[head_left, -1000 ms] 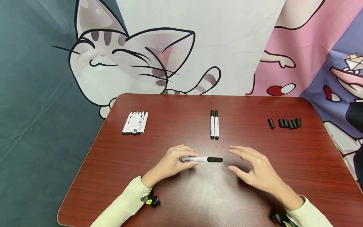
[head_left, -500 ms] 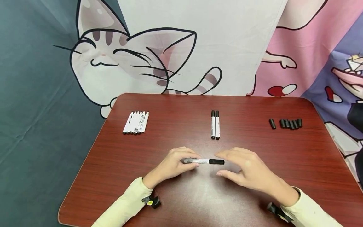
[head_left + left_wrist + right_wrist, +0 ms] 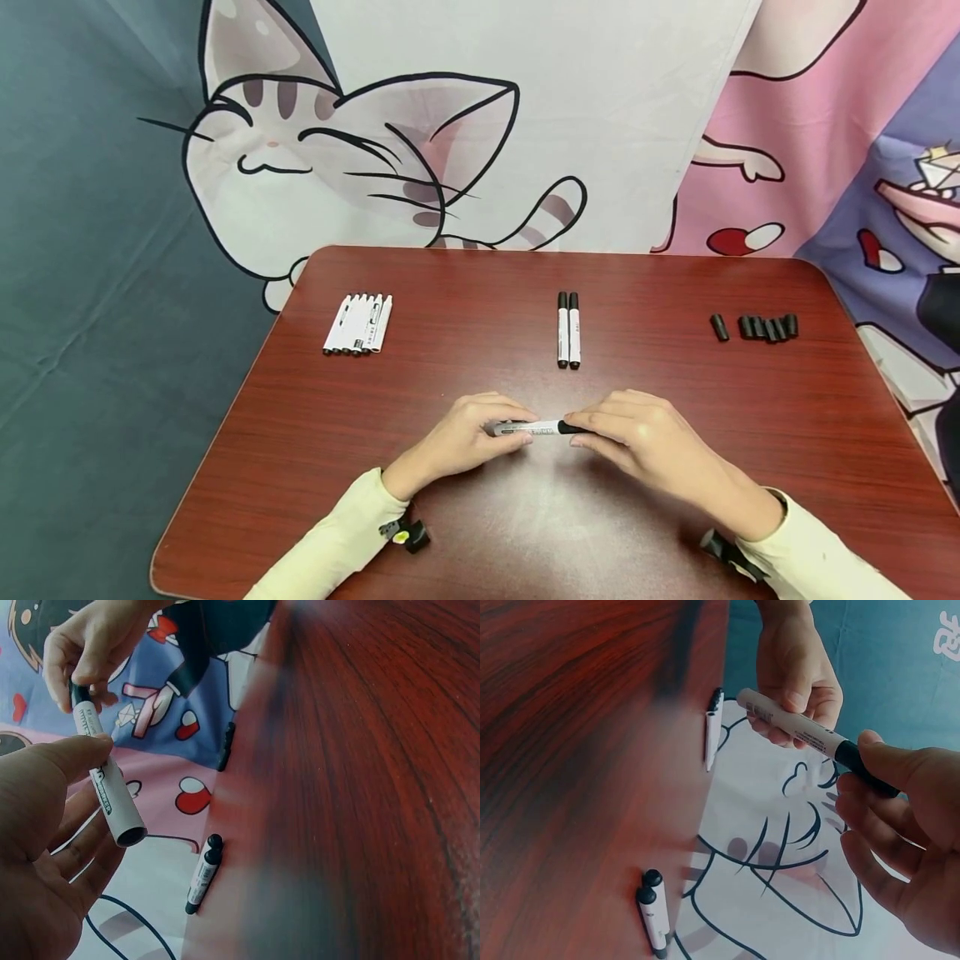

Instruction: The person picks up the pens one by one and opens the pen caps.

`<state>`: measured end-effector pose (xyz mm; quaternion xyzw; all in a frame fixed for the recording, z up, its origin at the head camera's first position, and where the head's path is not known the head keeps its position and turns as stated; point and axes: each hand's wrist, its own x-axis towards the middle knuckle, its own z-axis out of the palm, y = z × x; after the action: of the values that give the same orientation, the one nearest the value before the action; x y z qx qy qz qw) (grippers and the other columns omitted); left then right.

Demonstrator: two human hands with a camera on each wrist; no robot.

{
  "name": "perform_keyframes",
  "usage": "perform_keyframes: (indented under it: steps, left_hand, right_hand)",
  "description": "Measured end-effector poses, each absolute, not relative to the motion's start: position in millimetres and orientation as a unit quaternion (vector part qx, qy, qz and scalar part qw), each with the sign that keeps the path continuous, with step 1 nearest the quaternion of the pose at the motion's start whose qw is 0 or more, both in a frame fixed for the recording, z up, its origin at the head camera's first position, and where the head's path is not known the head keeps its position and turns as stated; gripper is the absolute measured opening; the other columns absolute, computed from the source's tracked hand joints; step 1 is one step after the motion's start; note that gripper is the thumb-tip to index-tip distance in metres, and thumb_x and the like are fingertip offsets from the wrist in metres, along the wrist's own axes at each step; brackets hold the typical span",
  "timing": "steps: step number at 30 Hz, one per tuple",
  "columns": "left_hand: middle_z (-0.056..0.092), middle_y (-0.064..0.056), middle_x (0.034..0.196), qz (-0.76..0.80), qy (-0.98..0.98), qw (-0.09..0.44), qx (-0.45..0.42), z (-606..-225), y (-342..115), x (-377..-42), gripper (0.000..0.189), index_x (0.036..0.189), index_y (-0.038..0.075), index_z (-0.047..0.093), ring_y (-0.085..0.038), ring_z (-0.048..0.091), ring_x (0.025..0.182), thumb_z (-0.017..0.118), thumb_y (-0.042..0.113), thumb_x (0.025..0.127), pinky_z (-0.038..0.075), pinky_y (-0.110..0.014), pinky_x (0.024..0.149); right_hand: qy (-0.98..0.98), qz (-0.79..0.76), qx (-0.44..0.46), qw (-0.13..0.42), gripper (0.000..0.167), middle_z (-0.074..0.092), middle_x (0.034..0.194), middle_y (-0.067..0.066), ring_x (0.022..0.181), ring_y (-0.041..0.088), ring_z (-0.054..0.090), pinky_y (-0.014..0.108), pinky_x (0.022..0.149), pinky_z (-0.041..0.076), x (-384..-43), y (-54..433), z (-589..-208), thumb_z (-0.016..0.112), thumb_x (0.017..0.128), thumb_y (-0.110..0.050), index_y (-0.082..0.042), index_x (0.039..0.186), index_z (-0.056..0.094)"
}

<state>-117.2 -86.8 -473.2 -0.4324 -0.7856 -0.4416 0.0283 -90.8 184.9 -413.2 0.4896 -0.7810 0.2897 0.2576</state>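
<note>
A white marker (image 3: 538, 428) with a black cap (image 3: 847, 754) lies crosswise between both hands, held up off the table. My left hand (image 3: 468, 429) pinches its white barrel (image 3: 112, 796) between thumb and fingers, near the bare end. From the other side, my right hand (image 3: 652, 437) grips the cap end between thumb and forefinger; its other fingers curve loosely below, as the right wrist view shows. Cap and barrel are joined, and the fingers hide part of the cap in the head view.
Beyond the hands, two capped markers (image 3: 567, 331) lie side by side on the red-brown table (image 3: 465, 308). Several capless white markers (image 3: 357, 325) form a row at the far left. Several black caps (image 3: 768, 327) lie at the far right, a single cap (image 3: 719, 327) slightly apart.
My right hand has moved left and closed its fingers on the marker's cap. My left hand keeps its hold on the barrel, shifting slightly to the right.
</note>
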Motion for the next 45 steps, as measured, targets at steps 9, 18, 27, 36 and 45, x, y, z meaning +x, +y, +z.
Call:
perform_keyframes:
  steps: [9, 18, 27, 36, 45]
  left_hand:
    - [0.074, 0.004, 0.107, -0.403, -0.798, 0.048, -0.445, -470, -80, -115, 0.026, 0.114, 0.014, 0.075, -0.001, 0.065, 0.096, 0.080, 0.021, 0.090, 0.052, -0.018, 0.086]
    - [0.073, 0.007, 0.097, -0.413, -0.794, 0.069, -0.440, -473, -72, -113, 0.031, 0.107, 0.016, 0.073, 0.001, 0.062, 0.085, 0.087, 0.028, 0.082, 0.051, -0.015, 0.078]
    - [0.075, 0.009, 0.093, -0.424, -0.791, 0.081, -0.432, -473, -70, -113, 0.023, 0.100, 0.018, 0.075, 0.005, 0.065, 0.085, 0.086, 0.026, 0.082, 0.052, -0.015, 0.077]
    - [0.077, 0.008, 0.098, -0.422, -0.790, 0.080, -0.439, -473, -73, -113, 0.021, 0.105, 0.017, 0.078, 0.004, 0.066, 0.087, 0.083, 0.025, 0.087, 0.054, -0.017, 0.074]
    - [0.077, 0.008, 0.096, -0.418, -0.792, 0.085, -0.437, -473, -73, -114, 0.020, 0.105, 0.017, 0.081, 0.007, 0.061, 0.077, 0.083, 0.023, 0.086, 0.052, -0.020, 0.063]
  right_hand:
    - [-0.798, 0.283, 0.475, 0.242, 0.034, 0.073, 0.081, -0.010, 0.065, 0.000, 0.061, 0.019, 0.056, 0.049, -93, 188, -409, 0.060, 0.103, -0.040, -0.013, 0.092, 0.078]
    - [-0.809, 0.280, 0.465, 0.228, 0.037, 0.071, 0.076, -0.013, 0.058, -0.006, 0.052, 0.011, 0.051, 0.041, -91, 185, -407, 0.057, 0.103, -0.044, -0.019, 0.083, 0.074]
    - [-0.807, 0.293, 0.463, 0.220, 0.035, 0.072, 0.078, -0.012, 0.061, -0.006, 0.056, 0.012, 0.052, 0.044, -90, 183, -407, 0.059, 0.103, -0.043, -0.018, 0.084, 0.074]
    - [-0.808, 0.299, 0.460, 0.215, 0.037, 0.070, 0.076, -0.011, 0.063, -0.004, 0.059, 0.015, 0.055, 0.048, -90, 184, -409, 0.058, 0.103, -0.043, -0.016, 0.083, 0.074]
    - [-0.810, 0.301, 0.456, 0.214, 0.038, 0.071, 0.078, -0.010, 0.064, -0.003, 0.057, 0.016, 0.055, 0.047, -89, 185, -412, 0.056, 0.104, -0.042, -0.015, 0.085, 0.074]
